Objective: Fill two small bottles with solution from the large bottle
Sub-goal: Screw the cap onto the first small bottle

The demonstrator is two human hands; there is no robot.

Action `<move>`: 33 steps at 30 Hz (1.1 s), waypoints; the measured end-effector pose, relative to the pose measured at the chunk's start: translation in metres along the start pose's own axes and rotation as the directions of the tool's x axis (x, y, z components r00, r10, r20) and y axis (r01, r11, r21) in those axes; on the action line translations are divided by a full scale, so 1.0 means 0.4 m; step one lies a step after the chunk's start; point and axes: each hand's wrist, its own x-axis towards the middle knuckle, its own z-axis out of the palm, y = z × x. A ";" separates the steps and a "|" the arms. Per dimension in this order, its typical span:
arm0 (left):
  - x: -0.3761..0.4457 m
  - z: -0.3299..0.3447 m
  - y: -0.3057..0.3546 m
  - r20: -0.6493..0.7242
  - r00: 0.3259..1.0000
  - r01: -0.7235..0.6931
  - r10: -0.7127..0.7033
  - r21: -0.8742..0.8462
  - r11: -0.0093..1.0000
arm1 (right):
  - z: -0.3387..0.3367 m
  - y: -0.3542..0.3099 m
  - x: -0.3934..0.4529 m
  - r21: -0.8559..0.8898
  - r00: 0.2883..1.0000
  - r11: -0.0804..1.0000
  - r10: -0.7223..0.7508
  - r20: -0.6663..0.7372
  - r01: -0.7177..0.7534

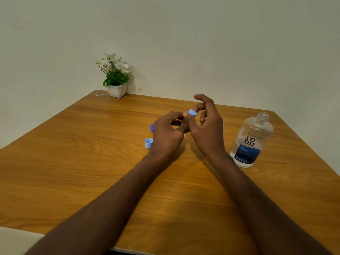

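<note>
A wooden table (92, 162) with a warm grain and rounded corners fills most of the view, set against a plain pale wall (202, 43). At its far left corner stands a small white square pot (117, 90) of white flowers with green leaves; just left of it lies a tiny clear scrap too small to identify. On the right the large bottle (251, 140) stands upright and uncapped, clear plastic with a threaded neck, partly filled with liquid, printed "re-nu" in black above a blue panel reading "fresh"; the finer print is unreadable. Both bare forearms reach in from the near edge and meet at the table's middle. The left hand (168, 133) is curled, its fingers closed round something the hands hide. The right hand (207, 126) touches it, thumb and fingers pinching a light blue cap (192, 113) above the left hand, its forefinger raised. The small bottles are hidden. Just left of the left hand a second light blue cap (148, 143) lies open-end up, and a darker blue piece (152, 128) peeks out behind the knuckles.
</note>
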 end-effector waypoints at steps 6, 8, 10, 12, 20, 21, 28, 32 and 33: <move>0.006 -0.001 -0.004 -0.007 1.000 -0.008 0.008 -0.003 1.000 | 0.000 -0.005 0.001 0.022 1.000 1.000 0.011 0.017 -0.011; 0.002 0.003 0.000 0.001 1.000 -0.012 0.012 -0.006 1.000 | 0.004 -0.010 -0.003 0.051 1.000 0.998 0.022 0.015 -0.023; 0.003 0.003 0.001 -0.001 1.000 -0.003 0.003 -0.023 1.000 | -0.001 -0.013 -0.002 0.091 1.000 0.996 0.020 0.021 -0.022; 0.008 -0.003 -0.003 -0.010 1.000 0.010 -0.011 -0.034 0.999 | -0.008 -0.012 0.004 0.095 0.999 0.995 0.024 0.027 -0.026; 0.007 -0.001 -0.001 -0.015 1.000 0.004 -0.004 -0.024 1.000 | -0.010 -0.023 0.001 0.116 0.999 0.992 0.044 0.030 -0.047; 0.007 -0.002 -0.001 -0.014 1.000 0.008 -0.008 -0.021 1.000 | -0.010 -0.023 0.002 0.096 0.999 0.994 0.046 0.020 -0.048; 0.005 0.002 0.002 -0.008 1.000 0.015 -0.015 -0.029 0.999 | -0.006 -0.025 0.002 0.064 0.999 0.997 0.043 0.029 -0.045; 0.007 -0.005 -0.001 -0.020 0.999 0.034 -0.034 -0.024 0.999 | 0.000 -0.022 0.000 -0.028 0.999 0.999 0.038 0.020 -0.038; 0.006 -0.005 0.000 -0.018 0.999 0.035 -0.036 -0.031 0.999 | 0.002 -0.022 0.000 -0.039 0.999 0.998 0.049 0.024 -0.048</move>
